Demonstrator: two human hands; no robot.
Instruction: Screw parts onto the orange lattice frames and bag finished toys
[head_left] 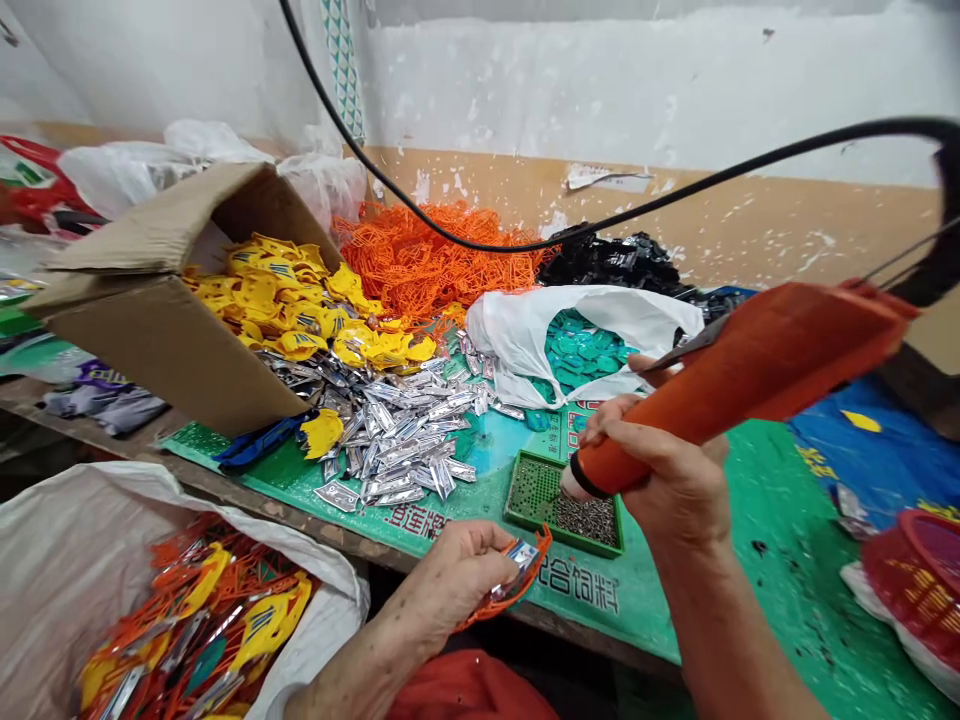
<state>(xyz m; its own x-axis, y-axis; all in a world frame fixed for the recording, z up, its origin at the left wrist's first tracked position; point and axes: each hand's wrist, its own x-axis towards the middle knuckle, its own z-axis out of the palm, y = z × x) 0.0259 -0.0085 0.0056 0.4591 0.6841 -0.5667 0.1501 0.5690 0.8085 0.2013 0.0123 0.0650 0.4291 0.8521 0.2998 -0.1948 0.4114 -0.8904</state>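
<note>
My right hand (pixel 682 475) is wrapped round an electric screwdriver (pixel 757 365) covered in orange material. The pale nose of the screwdriver points down at a green screw tray (pixel 616 535); whether it touches the small screws (pixel 589 518) there, I cannot tell. Low in the middle, my left hand (pixel 457 575) pinches an orange plastic part with a silver plate (pixel 523 555), just in front of the tray. My fingers hide much of that part. Beyond it lies a heap of loose silver plates (pixel 405 430).
A tipped cardboard box (pixel 157 340) spills yellow parts (pixel 292 290). Orange frames (pixel 442 255) and black parts (pixel 622 262) are piled behind. A white bag (pixel 510 330) holds teal pieces. A sack (pixel 67 560) of mixed parts stands front left. A black cable (pixel 675 205) arcs overhead. A red basket (pixel 911 580) sits right.
</note>
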